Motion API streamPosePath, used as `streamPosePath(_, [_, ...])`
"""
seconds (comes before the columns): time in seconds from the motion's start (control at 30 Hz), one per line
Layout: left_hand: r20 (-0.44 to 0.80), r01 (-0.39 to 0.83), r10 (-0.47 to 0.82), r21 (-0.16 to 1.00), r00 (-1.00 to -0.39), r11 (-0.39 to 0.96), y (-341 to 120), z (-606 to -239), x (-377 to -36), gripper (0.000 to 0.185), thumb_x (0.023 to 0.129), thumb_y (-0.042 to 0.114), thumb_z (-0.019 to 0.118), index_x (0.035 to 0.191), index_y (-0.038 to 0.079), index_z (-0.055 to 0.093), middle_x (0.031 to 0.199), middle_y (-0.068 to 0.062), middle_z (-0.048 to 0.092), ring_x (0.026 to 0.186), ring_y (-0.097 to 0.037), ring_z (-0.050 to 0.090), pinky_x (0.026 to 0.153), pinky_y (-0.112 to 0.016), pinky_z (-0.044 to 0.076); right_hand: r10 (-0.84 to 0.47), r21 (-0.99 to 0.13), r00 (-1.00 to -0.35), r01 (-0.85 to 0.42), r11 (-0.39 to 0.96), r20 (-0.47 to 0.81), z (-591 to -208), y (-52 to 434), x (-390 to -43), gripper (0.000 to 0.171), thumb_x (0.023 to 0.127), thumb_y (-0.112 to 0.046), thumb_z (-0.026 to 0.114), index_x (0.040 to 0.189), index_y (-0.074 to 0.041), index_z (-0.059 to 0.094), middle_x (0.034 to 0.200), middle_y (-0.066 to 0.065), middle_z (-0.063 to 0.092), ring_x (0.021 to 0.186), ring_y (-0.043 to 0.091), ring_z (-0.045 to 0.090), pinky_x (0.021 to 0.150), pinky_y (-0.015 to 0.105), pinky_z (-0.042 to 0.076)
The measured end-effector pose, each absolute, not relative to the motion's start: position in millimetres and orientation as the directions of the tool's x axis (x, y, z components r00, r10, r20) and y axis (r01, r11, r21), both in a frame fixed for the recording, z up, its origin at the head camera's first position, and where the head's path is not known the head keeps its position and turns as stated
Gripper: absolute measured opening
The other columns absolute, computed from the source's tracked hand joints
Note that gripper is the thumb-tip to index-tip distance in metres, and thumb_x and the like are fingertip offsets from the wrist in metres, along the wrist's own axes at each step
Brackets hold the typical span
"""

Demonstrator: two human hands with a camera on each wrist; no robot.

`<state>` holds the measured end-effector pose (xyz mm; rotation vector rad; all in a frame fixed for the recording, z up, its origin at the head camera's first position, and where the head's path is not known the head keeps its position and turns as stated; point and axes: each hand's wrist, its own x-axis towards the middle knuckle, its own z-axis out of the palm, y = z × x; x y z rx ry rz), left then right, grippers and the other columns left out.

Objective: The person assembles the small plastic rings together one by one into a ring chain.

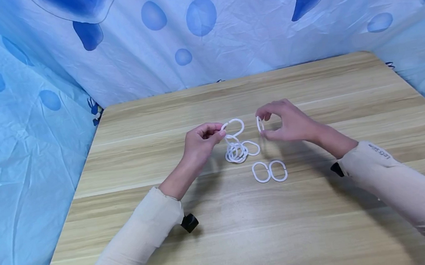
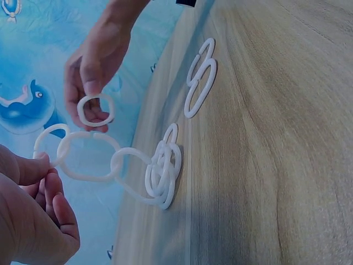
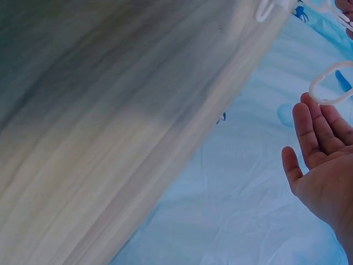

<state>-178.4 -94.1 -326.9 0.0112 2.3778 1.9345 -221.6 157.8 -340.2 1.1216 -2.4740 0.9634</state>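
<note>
Left hand (image 1: pixel 201 140) pinches the white plastic ring chain (image 1: pixel 237 145); right hand (image 1: pixel 288 121) pinches a loose white oval ring (image 1: pixel 259 124) mid-worktop — probably split, so it could slip while hooking.

wooden table (image 1: pixel 325 224) bears two loose rings (image 1: pixel 269 171) and ring chain's pile (image 1: pixel 238 152).
</note>
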Motion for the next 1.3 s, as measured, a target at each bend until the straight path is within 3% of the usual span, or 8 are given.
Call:
streamPosePath(0.27, [-0.057,-0.043,0.06,0.978,-0.997,0.203,-94,-328,-178,0.027,0.076,0.02,0.069,0.096,0.003,0.064,0.083,-0.005,0.059,0.073,-0.012,0.05,0.068,-0.032,0.045,-0.543,-0.534,-0.69,-0.72,0.444,0.479,-331,153,-223,0.032,0.067,-0.02,0.073,0.095,-0.012,0.061,0.084,-0.003,0.062,0.079,0.015,0.054,0.079,0.034,0.034])
streamPosePath(0.67, [-0.048,-0.037,0.052,0.979,-0.997,0.203,-93,-328,-178,0.02,0.076,0.017,0.069,0.092,0.006,0.066,0.081,-0.004,0.06,0.071,-0.011,0.05,0.058,-0.019,0.041,-0.463,-0.674,-0.788,-0.601,0.43,0.406,-313,143,-214,0.034,0.071,-0.017,0.071,0.102,-0.013,0.058,0.091,-0.001,0.06,0.087,0.017,0.053,0.086,0.036,0.031])
streamPosePath(0.9, [-0.031,-0.016,0.061,0.973,-0.998,0.229,-91,-332,-178,0.018,0.076,0.016,0.069,0.091,0.007,0.067,0.08,-0.004,0.061,0.071,-0.012,0.05,0.058,-0.019,0.041,-0.426,-0.722,-0.791,-0.594,0.356,0.44,-287,127,-195,0.035,0.07,-0.005,0.07,0.103,-0.006,0.058,0.09,0.009,0.06,0.085,0.019,0.052,0.089,0.037,0.032])
streamPosePath(1.3, [-0.027,-0.004,0.091,0.97,-0.995,0.245,-89,-330,-176,0.017,0.076,0.016,0.069,0.092,0.009,0.067,0.081,-0.003,0.061,0.072,-0.012,0.052,0.063,-0.022,0.045,-0.479,-0.779,-0.761,-0.586,0.223,0.436,-285,114,-192,0.038,0.071,-0.003,0.069,0.107,-0.003,0.057,0.095,0.013,0.06,0.091,0.025,0.052,0.093,0.041,0.03])
